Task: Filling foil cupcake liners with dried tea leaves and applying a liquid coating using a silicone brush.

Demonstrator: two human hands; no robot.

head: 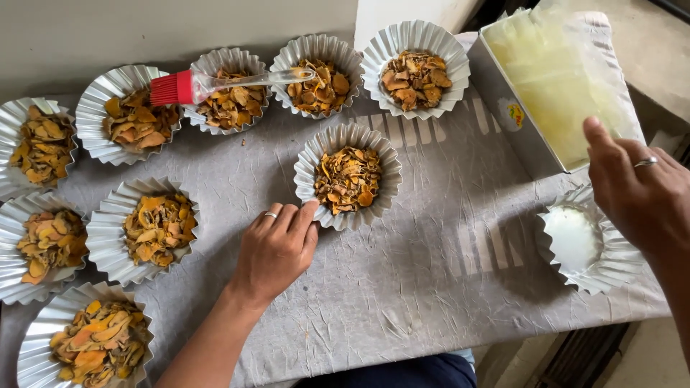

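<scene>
Nine fluted silver foil cups hold orange-brown dried slices; a tenth foil cup (583,244) holds only white fat. Left hand (277,248), fingers loosely curled, touches the rim of the central filled cup (348,176), gripping nothing. Right hand (640,190), open and empty, hovers between the tenth cup and a rectangular metal tin of pale yellow fat (553,79).

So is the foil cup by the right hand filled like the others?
No. That foil cup holds only a whitish layer, with no orange-brown chips; the right hand hovers above it.
</scene>
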